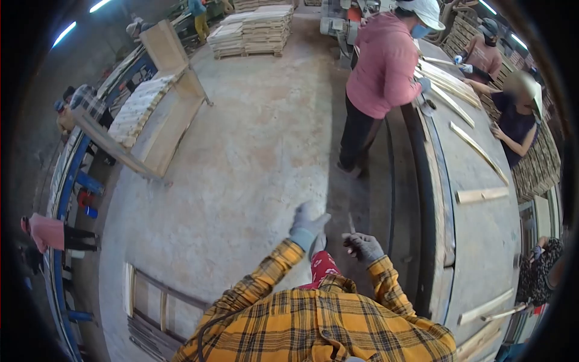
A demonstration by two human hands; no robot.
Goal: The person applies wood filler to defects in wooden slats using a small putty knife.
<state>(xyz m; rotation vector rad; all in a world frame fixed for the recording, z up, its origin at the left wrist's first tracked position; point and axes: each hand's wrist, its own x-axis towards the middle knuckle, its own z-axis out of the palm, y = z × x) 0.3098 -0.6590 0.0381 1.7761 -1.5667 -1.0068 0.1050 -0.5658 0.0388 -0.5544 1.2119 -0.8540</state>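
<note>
Far L, blue-framed bench (70,171) w/ people alongside, then a wooden rack (190,90) carrying pale strips (142,107), stacked wood (250,31) at back. Mid-floor, gloved L hand (309,223) hangs loosely open, grip released; nr it a slim tool (351,222) points up from gloved R hand (365,247), fingers curled tight round its lower end. On R, a person in pink (386,60) stands ahead, blocking part of a long table (482,241) w/ scattered wood pcs (481,195), co-workers opp.
</note>
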